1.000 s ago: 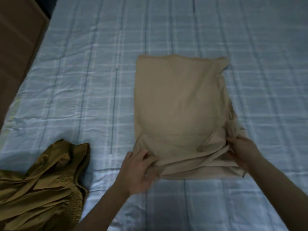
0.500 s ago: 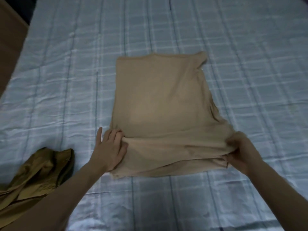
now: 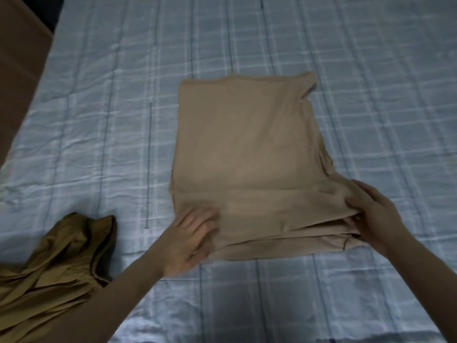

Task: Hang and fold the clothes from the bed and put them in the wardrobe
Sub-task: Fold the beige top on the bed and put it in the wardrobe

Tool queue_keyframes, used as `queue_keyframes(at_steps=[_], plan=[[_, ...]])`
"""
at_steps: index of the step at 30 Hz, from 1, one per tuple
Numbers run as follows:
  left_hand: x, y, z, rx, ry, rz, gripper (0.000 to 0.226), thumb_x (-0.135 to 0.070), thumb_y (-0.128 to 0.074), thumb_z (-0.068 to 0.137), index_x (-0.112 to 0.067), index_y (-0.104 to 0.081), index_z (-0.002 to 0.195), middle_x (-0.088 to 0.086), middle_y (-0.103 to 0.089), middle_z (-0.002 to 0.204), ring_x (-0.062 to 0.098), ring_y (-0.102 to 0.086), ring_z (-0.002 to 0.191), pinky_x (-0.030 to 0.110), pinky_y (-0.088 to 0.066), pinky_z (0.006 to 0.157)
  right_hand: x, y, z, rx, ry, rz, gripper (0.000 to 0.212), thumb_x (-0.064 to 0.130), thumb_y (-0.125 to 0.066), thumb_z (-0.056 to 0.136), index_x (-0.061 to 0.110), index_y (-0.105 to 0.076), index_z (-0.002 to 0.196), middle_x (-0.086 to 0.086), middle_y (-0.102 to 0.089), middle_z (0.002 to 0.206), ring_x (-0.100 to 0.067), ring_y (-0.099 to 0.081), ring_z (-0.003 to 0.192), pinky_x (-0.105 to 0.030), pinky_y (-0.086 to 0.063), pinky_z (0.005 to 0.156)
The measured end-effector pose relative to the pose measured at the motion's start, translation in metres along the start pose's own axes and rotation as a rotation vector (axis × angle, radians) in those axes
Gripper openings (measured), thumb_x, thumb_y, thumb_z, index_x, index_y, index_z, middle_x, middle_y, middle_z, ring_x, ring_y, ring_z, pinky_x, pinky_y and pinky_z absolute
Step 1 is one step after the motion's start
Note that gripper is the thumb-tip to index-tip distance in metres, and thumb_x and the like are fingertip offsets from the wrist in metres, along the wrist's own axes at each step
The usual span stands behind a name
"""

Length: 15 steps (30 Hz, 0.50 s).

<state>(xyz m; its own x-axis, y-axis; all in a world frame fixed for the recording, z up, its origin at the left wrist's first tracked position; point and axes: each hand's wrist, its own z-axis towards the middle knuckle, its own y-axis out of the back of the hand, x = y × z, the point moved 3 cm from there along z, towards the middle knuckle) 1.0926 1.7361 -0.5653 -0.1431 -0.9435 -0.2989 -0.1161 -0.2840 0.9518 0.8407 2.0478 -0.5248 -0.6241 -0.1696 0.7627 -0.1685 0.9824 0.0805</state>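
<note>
garment (image 3: 247, 149): soft, light, floppy | left hand (image 3: 190, 240): flat, pressing near hem | right hand (image 3: 371, 214): grip pinching right hem corner | hold: layered edge beside each grip

No readable text, label, brand or number anywhere in view.

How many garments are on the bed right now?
2. A beige garment lies folded mid-bed with both hands on its near edge; an olive garment sits crumpled at the near left, partly cut off by the frame. More may lie out of view.
</note>
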Motion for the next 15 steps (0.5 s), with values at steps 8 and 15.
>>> queue_keyframes(at_steps=[8, 15], plan=[[0.004, -0.022, -0.022, 0.229, 0.061, 0.090, 0.085, -0.046, -0.056, 0.086, -0.015, -0.018, 0.156, 0.009, -0.010, 0.164, 0.027, -0.010, 0.151, 0.047, -0.017, 0.117, -0.002, 0.005, 0.004, -0.273, 0.594, -0.927, 0.052, 0.001, -0.054, 0.081, 0.002, -0.045, 0.133, -0.024, -0.048, 0.128, -0.040, -0.049, 0.112, -0.046, -0.040, 0.096], [0.006, -0.019, -0.026, 0.219, 0.042, 0.185, 0.103, -0.017, -0.076, 0.069, -0.006, -0.020, 0.154, 0.013, -0.013, 0.162, 0.031, -0.015, 0.149, 0.049, -0.025, 0.118, -0.064, -0.021, 0.004, 0.584, 0.896, -1.761, 0.107, 0.042, -0.059, 0.052, 0.024, -0.027, 0.152, -0.006, -0.023, 0.159, -0.028, -0.028, 0.142, -0.048, -0.023, 0.112]])
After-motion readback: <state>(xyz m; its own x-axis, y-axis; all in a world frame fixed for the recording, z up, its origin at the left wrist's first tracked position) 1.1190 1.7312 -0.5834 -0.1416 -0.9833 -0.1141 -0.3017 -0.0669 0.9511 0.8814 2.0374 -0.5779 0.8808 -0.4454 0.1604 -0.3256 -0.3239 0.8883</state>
